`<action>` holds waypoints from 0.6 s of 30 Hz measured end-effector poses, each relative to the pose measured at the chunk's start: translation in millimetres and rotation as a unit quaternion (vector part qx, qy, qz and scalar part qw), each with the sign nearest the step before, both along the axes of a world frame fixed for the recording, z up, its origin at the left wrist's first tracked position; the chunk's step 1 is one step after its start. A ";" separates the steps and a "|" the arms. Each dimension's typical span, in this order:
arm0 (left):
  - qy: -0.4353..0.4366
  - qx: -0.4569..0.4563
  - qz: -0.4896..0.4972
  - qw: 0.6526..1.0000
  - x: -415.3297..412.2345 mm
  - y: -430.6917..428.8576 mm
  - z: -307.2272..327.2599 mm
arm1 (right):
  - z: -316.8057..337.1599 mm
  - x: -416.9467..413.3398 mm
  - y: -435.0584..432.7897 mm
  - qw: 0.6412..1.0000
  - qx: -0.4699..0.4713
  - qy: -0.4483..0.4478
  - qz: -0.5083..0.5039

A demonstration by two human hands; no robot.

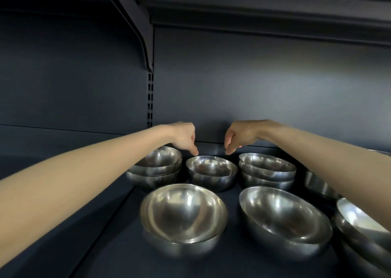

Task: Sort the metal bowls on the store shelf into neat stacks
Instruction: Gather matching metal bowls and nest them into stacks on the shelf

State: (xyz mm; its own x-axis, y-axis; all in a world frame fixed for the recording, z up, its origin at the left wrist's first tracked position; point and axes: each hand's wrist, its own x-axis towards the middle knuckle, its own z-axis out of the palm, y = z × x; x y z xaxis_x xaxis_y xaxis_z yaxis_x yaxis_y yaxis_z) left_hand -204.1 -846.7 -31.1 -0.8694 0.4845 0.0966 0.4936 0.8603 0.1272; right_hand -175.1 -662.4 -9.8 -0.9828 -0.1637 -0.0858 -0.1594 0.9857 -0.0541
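Note:
Shiny metal bowls stand on a dark shelf (118,246). A small single bowl (211,169) sits at the back centre. My left hand (186,138) and my right hand (239,136) hang over its far rim, one at each side, fingers pointing down and loosely curled. The fingertips are at or just above the rim; contact cannot be told. Neither hand holds anything. A short stack (156,167) stands at the back left and another stack (266,169) at the back right.
In front are nested large bowls (184,214), a tilted large bowl (283,216) and a stack at the right edge (364,231). Another bowl (317,184) is partly hidden under my right forearm. The back panel (254,87) stands close behind, with an upper shelf overhead.

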 end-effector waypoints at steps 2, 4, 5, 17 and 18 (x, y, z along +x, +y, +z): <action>-0.022 -0.034 -0.010 0.999 -6.3 4.4 -3.7 | -5.0 -4.5 3.0 1.000 0.007 -0.009 0.005; -0.045 -0.054 -0.017 0.997 -12.0 6.8 -7.8 | -10.2 -7.7 4.4 1.000 0.017 -0.016 0.009; -0.054 -0.058 -0.020 0.997 -14.2 7.8 -9.8 | -12.6 -8.9 4.5 1.000 0.021 -0.018 0.012; -0.045 0.018 -0.022 0.999 -26.6 4.6 -21.1 | -26.5 -14.2 1.6 1.000 0.013 -0.006 0.020; -0.042 0.026 -0.021 0.999 -27.5 3.7 -19.9 | -25.8 -13.7 1.1 1.000 0.011 -0.001 0.021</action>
